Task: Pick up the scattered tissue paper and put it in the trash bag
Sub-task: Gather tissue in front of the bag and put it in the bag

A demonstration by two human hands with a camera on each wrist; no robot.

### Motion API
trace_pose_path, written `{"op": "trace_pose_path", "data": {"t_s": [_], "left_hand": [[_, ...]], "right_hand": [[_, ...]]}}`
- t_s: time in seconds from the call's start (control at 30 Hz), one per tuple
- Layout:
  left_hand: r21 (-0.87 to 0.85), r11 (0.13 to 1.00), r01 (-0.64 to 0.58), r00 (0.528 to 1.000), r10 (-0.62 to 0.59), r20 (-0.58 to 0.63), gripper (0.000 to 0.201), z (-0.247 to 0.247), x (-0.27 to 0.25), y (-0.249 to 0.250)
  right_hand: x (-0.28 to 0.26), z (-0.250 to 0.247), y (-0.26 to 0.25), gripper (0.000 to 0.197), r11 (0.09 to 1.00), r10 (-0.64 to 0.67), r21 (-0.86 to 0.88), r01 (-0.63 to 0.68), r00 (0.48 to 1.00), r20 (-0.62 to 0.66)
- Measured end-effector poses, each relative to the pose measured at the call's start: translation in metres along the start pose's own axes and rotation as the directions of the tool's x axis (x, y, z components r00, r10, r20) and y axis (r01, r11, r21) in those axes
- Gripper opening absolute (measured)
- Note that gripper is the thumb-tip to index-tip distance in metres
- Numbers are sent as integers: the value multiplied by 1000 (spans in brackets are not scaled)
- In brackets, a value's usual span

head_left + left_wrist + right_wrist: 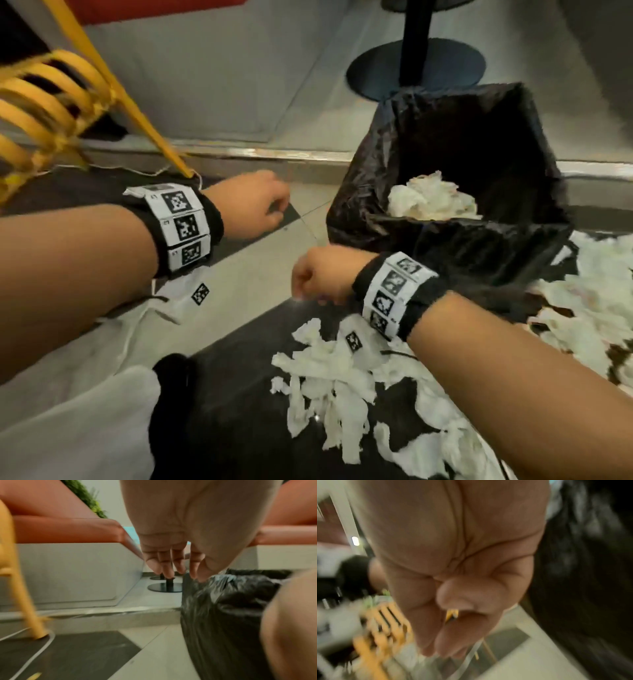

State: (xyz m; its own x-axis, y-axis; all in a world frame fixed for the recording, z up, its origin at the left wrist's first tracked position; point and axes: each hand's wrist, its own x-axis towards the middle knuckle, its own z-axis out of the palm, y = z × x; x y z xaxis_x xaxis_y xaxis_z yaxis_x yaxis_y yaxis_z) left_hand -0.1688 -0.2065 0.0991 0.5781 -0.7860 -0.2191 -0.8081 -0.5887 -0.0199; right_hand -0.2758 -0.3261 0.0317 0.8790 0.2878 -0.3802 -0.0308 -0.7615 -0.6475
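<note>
Left fingers (164,566): hanging down loose and a little spread, holding nothing.
Left hand (250,205): floating above the floor, just left of the trash bag, not touching it.
Right fingers (436,639): bending in, with the thumb lying across the palm; the wrist picture is blurry, and no tissue is showing in them.
Right hand (322,274): floating in front of the bag's near edge, above the nearest tissue.
Wristbands: both wrists are wearing black bands with black-and-white square tags.
Trash bag (513,246): black, sitting open on the floor to the right of the left hand.
Tissue in the bag (431,198): a crumpled white lump is lying inside.
Scattered tissue paper (342,387): white torn bits are lying on the dark floor under the right arm; more is piling up to the right of the bag.
Yellow chair (51,102): standing at the far left.
Black table base (416,68): standing behind the bag.
</note>
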Motion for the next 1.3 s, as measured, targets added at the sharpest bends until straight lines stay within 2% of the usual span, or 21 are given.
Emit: {"op": "trace_pose_path", "data": {"t_s": [0.07,0.13,0.17,0.23,0.3,0.4,0.5,0.57,0.63,0.7,0.8,0.87,0.97,1.03,1.13,1.2,1.27,1.3], "left_hand": [[49,998,34,990,-40,138,8,14,-28,-7],[32,999,30,974,-37,224,10,34,-54,-10],[13,1000,21,967,-24,254,12,48,-63,-10],[-6,1000,5,959,-3,282,15,81,-72,-11],[-71,997,-3,954,24,297,18,120,-77,-12],[-176,984,-31,936,91,340,34,183,-88,-5],[-318,946,-54,908,180,380,54,232,-106,16],[-311,941,-136,883,257,394,68,254,-110,28],[-231,940,-252,826,333,454,85,269,-105,37],[-150,935,-322,799,353,487,80,279,-96,44],[-161,917,-364,787,395,474,36,280,-76,46],[-198,910,-364,785,414,460,23,276,-66,42],[-306,912,-275,868,372,328,13,268,-53,37],[-357,898,-258,905,354,236,12,259,-46,40],[-378,874,-306,918,376,125,16,252,-37,55],[-386,853,-351,907,412,86,24,252,-31,75],[-364,841,-399,871,472,135,42,257,-26,101],[-331,842,-426,846,500,186,50,261,-23,111]], "right_hand": [[18,51,6,26,975,83,-219,-31,969,232],[22,97,22,44,907,169,-420,-19,931,324],[20,114,32,49,874,207,-485,-33,927,311],[18,130,52,49,852,288,-507,-132,927,242],[15,141,70,46,850,290,-507,-143,931,223],[5,144,73,30,894,302,-375,-244,948,102],[-8,122,64,24,935,305,-148,-323,943,-130],[-20,102,56,25,939,335,10,-344,908,-251],[-32,86,51,28,935,353,134,-327,854,-382],[-43,77,44,33,918,394,241,-314,783,-481],[-58,74,36,43,862,483,422,-282,711,-511],[-66,76,35,39,817,546,491,-301,680,-491],[-76,81,47,22,782,610,503,-367,613,-502],[-85,85,55,18,751,650,555,-359,548,-526],[-98,96,56,38,680,703,692,-242,483,-522],[-106,105,58,40,633,729,757,-164,455,-511],[-115,112,62,19,595,754,794,-125,428,-498],[-120,114,63,15,598,761,788,-147,414,-500]]}}
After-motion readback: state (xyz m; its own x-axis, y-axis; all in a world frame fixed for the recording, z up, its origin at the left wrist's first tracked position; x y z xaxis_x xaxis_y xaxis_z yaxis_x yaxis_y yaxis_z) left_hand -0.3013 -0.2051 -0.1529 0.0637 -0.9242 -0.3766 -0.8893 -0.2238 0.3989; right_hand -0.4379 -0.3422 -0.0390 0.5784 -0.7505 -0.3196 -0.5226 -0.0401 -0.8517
